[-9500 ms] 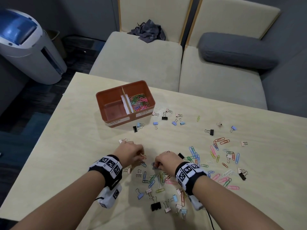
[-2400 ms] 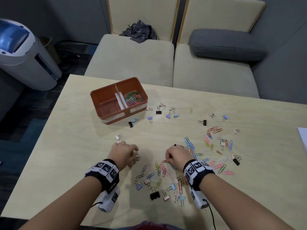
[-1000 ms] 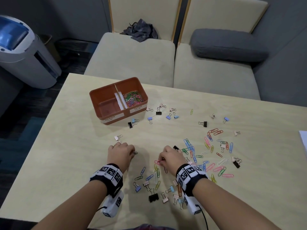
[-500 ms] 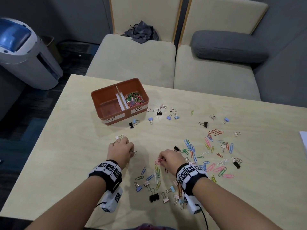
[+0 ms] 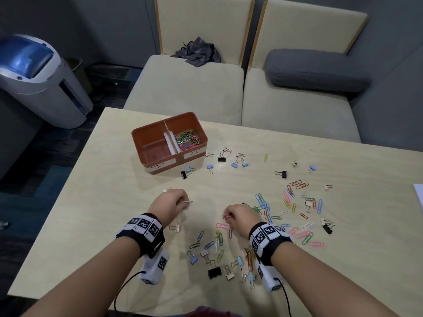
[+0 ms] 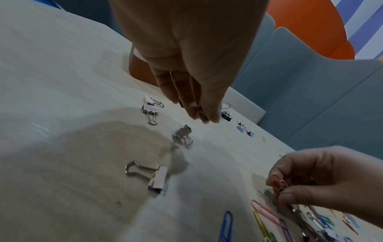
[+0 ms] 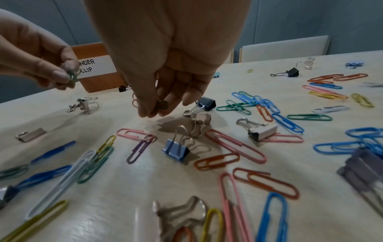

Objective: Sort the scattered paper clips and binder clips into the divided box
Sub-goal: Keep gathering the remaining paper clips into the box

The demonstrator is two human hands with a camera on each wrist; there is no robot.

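Note:
The orange divided box (image 5: 137, 145) stands at the far left of the table; its right half holds coloured paper clips (image 5: 188, 140), and its left half, labelled binder clip, looks bare. My left hand (image 5: 180, 202) hovers low over the table in front of the box, with its fingertips pinching a small greenish paper clip (image 7: 71, 76). My right hand (image 5: 229, 217) is beside it and pinches pink paper clips (image 5: 226, 216) just above the table. Loose paper clips (image 5: 218, 242) and binder clips (image 5: 214, 272) lie below and to the right of both hands.
More binder clips (image 5: 221, 159) lie just right of the box, and a rose binder clip (image 5: 175, 228) lies beside my left wrist. Paper clips (image 5: 297, 185) spread toward the right edge. Two beige seats stand behind the table, a white bin (image 5: 39, 81) to the left.
Over the last second my left hand moved a little away from me toward the box, uncovering the rose binder clip. My right hand raised its pink clips slightly.

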